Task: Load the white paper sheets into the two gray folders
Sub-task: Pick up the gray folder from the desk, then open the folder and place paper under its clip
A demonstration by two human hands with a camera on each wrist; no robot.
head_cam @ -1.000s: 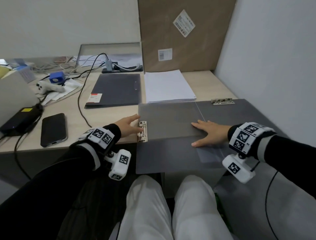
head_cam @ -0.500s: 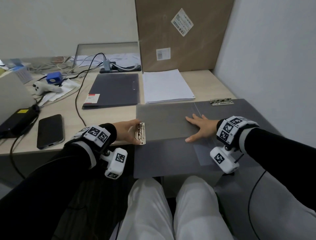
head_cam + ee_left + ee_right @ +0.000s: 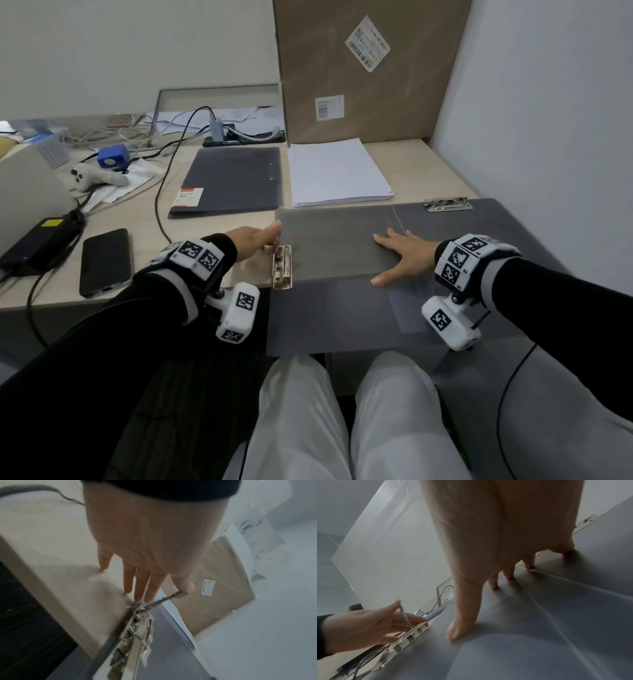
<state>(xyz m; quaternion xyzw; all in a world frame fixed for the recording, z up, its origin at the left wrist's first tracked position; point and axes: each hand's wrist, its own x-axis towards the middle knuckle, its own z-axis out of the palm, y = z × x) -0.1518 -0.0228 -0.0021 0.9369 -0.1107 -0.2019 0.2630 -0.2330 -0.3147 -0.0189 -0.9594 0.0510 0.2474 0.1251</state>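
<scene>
An open gray folder [image 3: 329, 246] lies spread over the desk's front edge, with a metal clip [image 3: 282, 267] on its left edge. My left hand [image 3: 257, 236] reaches over that clip with straight fingers. The clip's lever [image 3: 164, 599] stands raised, its tip against my thumb; the right wrist view shows the same lever [image 3: 403, 615] between thumb and fingers. My right hand [image 3: 404, 255] lies flat on the folder near its spine and presses it down. The white paper stack [image 3: 337, 174] lies behind the folder. A second gray folder [image 3: 229, 181], closed, lies to the stack's left.
Another metal clip [image 3: 448, 204] sits on the open folder's far right edge. A phone [image 3: 104, 262], a black charger [image 3: 37, 245] and cables lie at the left. A cardboard box [image 3: 359, 68] stands behind the paper. A wall closes the right side.
My left hand has moved from gripping the clip's body to reaching past it, and the lever now stands up. My right hand has stayed flat on the folder.
</scene>
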